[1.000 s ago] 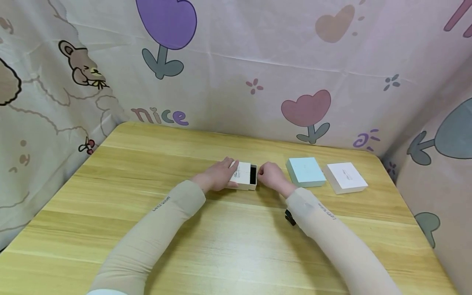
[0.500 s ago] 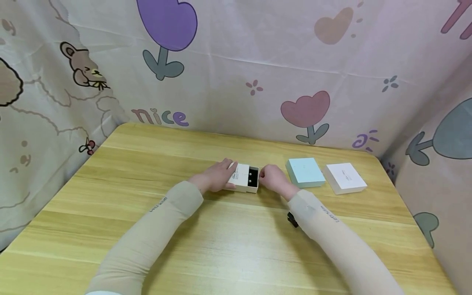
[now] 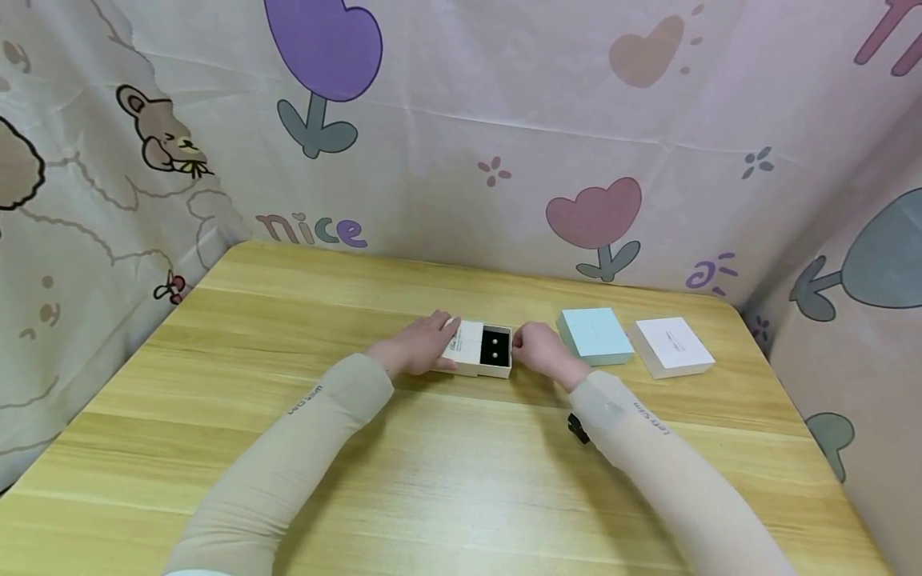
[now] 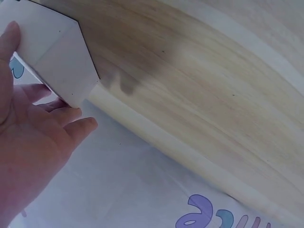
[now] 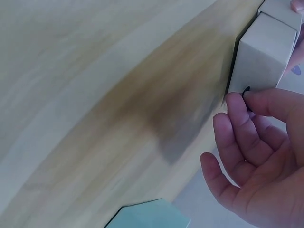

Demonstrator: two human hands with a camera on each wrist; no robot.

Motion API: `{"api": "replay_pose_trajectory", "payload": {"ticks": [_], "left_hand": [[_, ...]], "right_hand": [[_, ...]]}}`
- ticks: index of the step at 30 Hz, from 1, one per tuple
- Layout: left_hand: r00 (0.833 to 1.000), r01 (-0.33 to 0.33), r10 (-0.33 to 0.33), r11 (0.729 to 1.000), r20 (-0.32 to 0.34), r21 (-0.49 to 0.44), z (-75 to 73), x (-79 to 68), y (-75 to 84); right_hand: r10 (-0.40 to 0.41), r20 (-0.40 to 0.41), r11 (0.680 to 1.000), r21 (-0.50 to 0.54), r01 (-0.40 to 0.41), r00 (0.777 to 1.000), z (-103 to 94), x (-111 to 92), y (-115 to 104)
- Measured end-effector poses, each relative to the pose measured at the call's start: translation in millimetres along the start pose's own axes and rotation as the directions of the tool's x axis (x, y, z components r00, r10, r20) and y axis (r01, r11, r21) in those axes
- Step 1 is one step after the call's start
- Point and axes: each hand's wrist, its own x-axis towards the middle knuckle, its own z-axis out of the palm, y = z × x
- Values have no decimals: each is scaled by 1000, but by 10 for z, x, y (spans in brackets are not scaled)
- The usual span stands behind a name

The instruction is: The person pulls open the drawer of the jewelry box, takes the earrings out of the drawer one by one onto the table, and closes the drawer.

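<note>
A small white drawer-style jewelry box [image 3: 471,340] rests on the table with its inner tray [image 3: 497,370] partly slid out to the right. On the tray's black lining sit two small pale round studs, perhaps earrings [image 3: 495,342]. My left hand [image 3: 421,344] grips the outer sleeve from its left end; in the left wrist view, thumb and fingers lie on opposite sides of the white box [image 4: 66,59]. At the tray's right end, my right hand [image 3: 542,350] pinches a small black pull loop [image 5: 246,91] between thumb and index finger.
A pale mint-green box [image 3: 596,334] stands just right of my right hand, with another white box [image 3: 675,346] beside it. A small black object [image 3: 579,429] shows near my right sleeve. Printed cloth [image 3: 432,144] hangs behind the wooden table [image 3: 446,480].
The tray has slid further right out of its sleeve as my right hand moved right, exposing more black lining and both studs. My left hand has shifted slightly left with the sleeve.
</note>
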Motion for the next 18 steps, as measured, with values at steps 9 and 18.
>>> {"api": "replay_pose_trajectory", "payload": {"ticks": [9, 18], "left_hand": [[1000, 13, -13, 999, 18, -29, -28, -11, 27], [1000, 30, -30, 998, 9, -60, -8, -3, -6]], "right_hand": [[-26, 5, 1000, -10, 26, 1000, -6, -7, 24], [-13, 12, 999, -31, 14, 1000, 23, 9, 18]]}}
